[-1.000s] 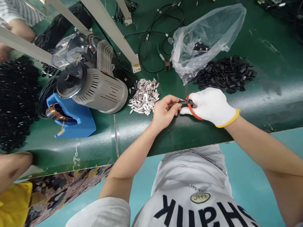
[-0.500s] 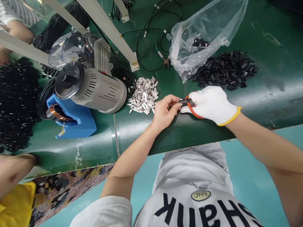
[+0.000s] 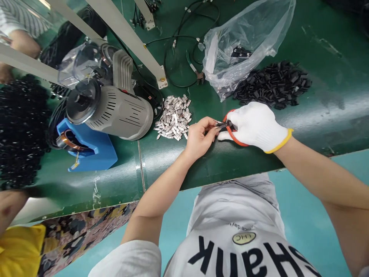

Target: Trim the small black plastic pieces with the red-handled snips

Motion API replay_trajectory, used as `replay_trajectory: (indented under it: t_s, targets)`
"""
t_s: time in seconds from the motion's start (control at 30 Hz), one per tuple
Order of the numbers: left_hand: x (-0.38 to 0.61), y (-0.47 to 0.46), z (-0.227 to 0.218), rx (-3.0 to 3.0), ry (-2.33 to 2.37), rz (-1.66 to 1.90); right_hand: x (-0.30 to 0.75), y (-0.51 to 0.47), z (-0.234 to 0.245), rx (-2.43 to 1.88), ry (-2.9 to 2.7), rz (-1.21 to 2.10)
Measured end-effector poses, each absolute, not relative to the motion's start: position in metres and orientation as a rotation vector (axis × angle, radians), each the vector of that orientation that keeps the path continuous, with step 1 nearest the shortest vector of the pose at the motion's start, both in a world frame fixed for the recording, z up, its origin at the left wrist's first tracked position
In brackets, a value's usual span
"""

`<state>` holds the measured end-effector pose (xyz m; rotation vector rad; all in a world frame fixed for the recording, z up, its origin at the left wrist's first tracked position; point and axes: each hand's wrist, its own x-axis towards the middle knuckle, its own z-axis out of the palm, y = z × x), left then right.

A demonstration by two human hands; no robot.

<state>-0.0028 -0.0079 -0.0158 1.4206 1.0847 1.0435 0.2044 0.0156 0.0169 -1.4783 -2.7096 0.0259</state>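
1. At the near edge of a green conveyor bench (image 3: 230,165), the person's two hands work close together, just above the bench surface.
2. The bare left hand (image 3: 200,137) has its thumb and fingertips pressed together, pinching a small metal part (image 3: 220,124). The remaining fingers curl in behind them.
3. The right hand (image 3: 255,127), in a white knit glove with a yellow cuff, wraps its fingers around orange-handled pliers (image 3: 233,134). The pliers' dark metal tip meets the small metal part, held between the two hands; the part is too small to make out in detail.
4. Just left of the left hand lies a heap of silver metal clips (image 3: 173,117). Beyond the right hand sits a heap of black plastic pieces (image 3: 272,84), beside a clear plastic bag (image 3: 236,46).
5. Farther up the bench lie green-handled diagonal cutters (image 3: 196,73) and loops of black cable (image 3: 178,57).
6. To the left, a grey cylindrical machine (image 3: 121,111) lies beside a blue stand (image 3: 95,152), with a large black heap (image 3: 21,130) past it.
7. At the lower left edge, a co-worker's forearm (image 3: 8,206) rests against the bench.
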Motion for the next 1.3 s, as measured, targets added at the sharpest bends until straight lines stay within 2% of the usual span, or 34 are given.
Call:
replay_trajectory:
  t_s: [0.43,0.87,1.13,1.3]
  targets:
    - [-0.004,-0.007,-0.016,1.419,1.085,1.055,0.206,0.012,0.012,-1.574,-2.684,0.116]
    - [-0.003,-0.005,-0.017,1.36,1.043,1.032,0.207,0.016,0.013,-1.457,-2.686,0.048]
    - [-0.002,-0.006,-0.015,1.358,1.045,1.064,0.21,0.014,0.003,-1.52,-2.599,0.195]
    - [-0.002,-0.005,-0.014,1.332,1.031,1.071,0.211,0.015,-0.003,-1.519,-2.597,0.177]
